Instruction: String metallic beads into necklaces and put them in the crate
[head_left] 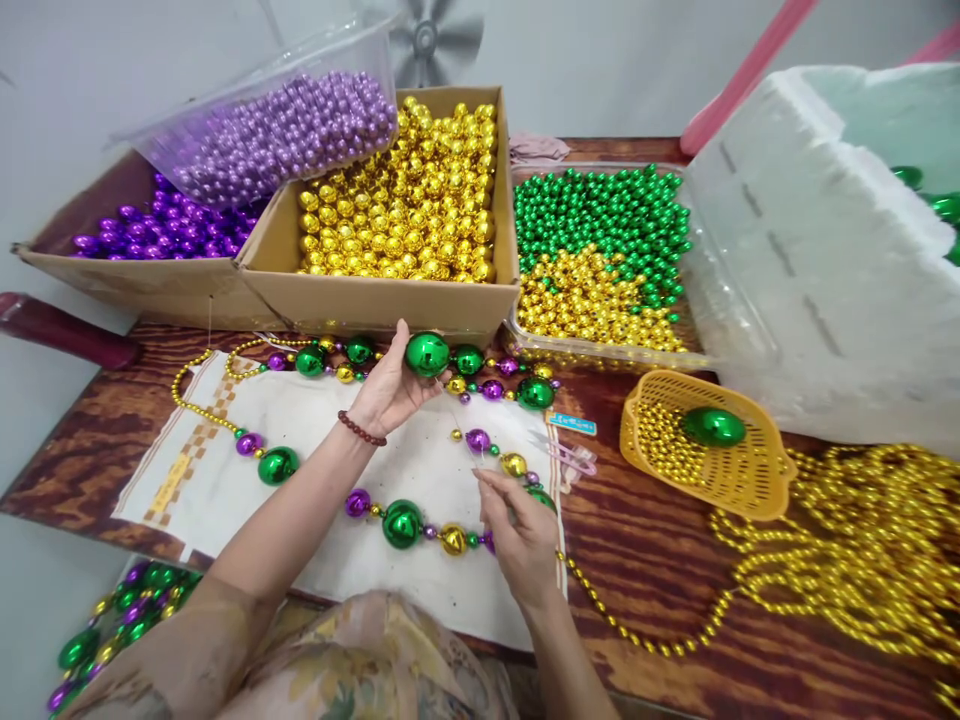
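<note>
In my left hand [397,385] is a large shiny green bead [427,354], held between thumb and fingers just in front of the cardboard box. My right hand [521,535] pinches a thin, pale thread [480,458] over the white cloth [322,420]. A small gold bead [456,435] and a purple bead [477,441] sit close to the thread. Strung green, purple and gold beads curve across the cloth, including a big green bead [403,524] left of my right hand. Part of this string is hidden under that hand.
A cardboard box [375,300] of purple and gold beads stands at the back, with a clear tub [262,140] of lilac beads on it. Right of it are a clear tray [607,350], a yellow basket [645,470], gold bead chains [862,560] and a white foam box [780,240].
</note>
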